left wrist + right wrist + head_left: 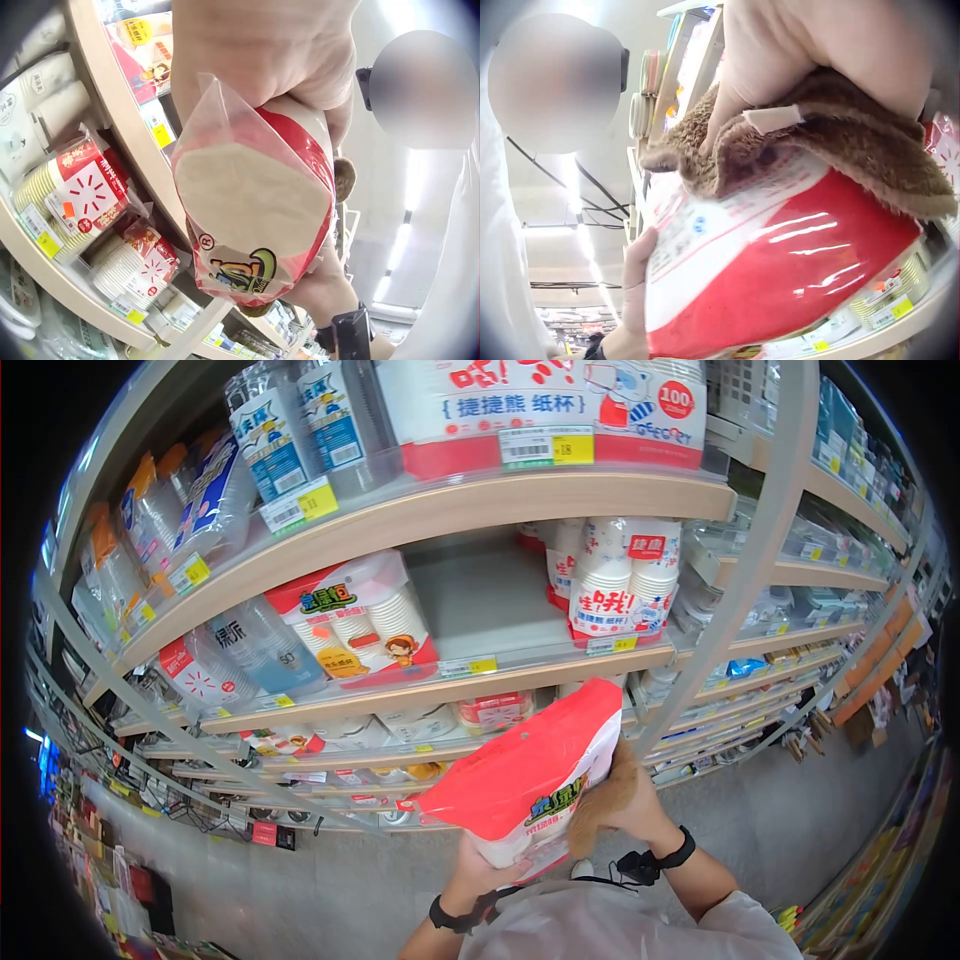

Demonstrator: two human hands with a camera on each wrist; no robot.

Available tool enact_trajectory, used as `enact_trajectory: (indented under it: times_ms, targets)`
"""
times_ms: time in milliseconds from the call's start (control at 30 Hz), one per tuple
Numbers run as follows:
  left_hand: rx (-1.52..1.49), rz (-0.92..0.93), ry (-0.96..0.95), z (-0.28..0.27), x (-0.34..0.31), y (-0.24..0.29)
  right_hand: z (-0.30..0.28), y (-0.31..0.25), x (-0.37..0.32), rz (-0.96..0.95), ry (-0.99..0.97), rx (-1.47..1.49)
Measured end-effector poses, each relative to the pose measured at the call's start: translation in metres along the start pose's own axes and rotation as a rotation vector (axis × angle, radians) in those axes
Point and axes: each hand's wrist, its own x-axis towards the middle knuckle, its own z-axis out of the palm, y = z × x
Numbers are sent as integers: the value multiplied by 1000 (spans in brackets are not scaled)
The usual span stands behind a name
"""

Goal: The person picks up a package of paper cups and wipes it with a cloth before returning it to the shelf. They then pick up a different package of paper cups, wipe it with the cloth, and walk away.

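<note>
A red-and-white plastic pack of paper cups [520, 765] is held up in front of the shelves, tilted. My left hand [478, 875] grips it at its lower end; in the left wrist view, the pack's clear film and a round pale cup base [251, 199] show below the palm. My right hand [648, 815] holds a fuzzy brown cloth [604, 805] against the pack's right side. In the right wrist view the cloth [832, 142] bunches under the fingers, a small white tag [772, 118] on its edge, over the pack's printed face [780, 255].
A gap in the middle shelf [480, 600] lies between a similar cup pack [360, 625] and bagged printed cups [625, 580]. Above stands a big white-and-red cup pack [540, 420]. A grey upright post [745, 550] rises at the right. Grey floor [390, 890] lies below.
</note>
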Motion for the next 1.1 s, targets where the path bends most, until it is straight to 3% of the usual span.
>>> enact_trajectory:
  times_ms: [267,333,367,500,567,700,800,867,933,1000,1033,1100]
  targets:
    - [-77,-85,9,-35,-12,6,22,-14,15,48,-15,43]
    - [10,-70,-25,-51,-13,0,16,-8,14,190,105,230]
    - [7,-74,-23,-56,-14,2,18,-5,15,153,180,299]
    - [123,-104,-128,-64,-12,12,37,0,23,89,127,327]
    - [113,-103,-135,-70,-15,13,58,0,31,-97,103,-16]
    - [74,-124,-46,-89,-26,3,96,-4,42,-76,149,-33]
    - [-51,-111,24,-98,-27,-6,119,-12,46,61,191,53]
    - [-163,-99,60,-101,-27,-10,129,-4,44,-79,174,-263]
    - [-200,-100,130,-105,-25,-9,131,7,30,23,186,-142]
    - [-166,-134,101,-110,-26,-9,124,50,-1,83,348,-119]
    - [-128,-94,98,-110,-25,-10,129,38,-7,41,446,-235]
    - [-91,-47,82,-110,-21,-14,123,37,-11,13,442,-368]
